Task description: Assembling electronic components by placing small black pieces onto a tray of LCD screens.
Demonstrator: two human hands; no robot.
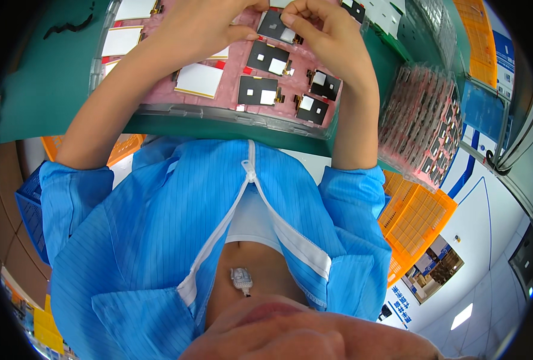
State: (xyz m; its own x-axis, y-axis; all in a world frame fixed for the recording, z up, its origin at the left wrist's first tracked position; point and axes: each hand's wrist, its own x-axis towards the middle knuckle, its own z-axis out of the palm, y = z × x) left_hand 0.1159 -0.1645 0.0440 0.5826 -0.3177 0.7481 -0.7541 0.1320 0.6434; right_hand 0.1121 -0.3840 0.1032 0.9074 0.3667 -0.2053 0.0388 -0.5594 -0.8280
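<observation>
A clear plastic tray (pixel 218 115) with a pink lining holds white rectangular panels (pixel 199 80) on its left and flat black modules (pixel 269 57) with white squares and gold connectors on its right. At the tray's upper part, my left hand (pixel 221 24) has thumb and forefinger at the left corners of one flat black module (pixel 272 25). The right hand (pixel 329 30) is closed, its thumb and forefinger pinched on the upper right part of that same module. Just below lie smaller black modules (pixel 311 110). Whether the held module is lifted from the lining I cannot tell.
The tray rests on a green table mat (pixel 32 114), where a black wavy strip (pixel 68 27) lies at the left. A tall stack of filled trays (pixel 419 123) stands to the right. Orange crates (pixel 419 216) and a blue crate (pixel 32 207) are below table level.
</observation>
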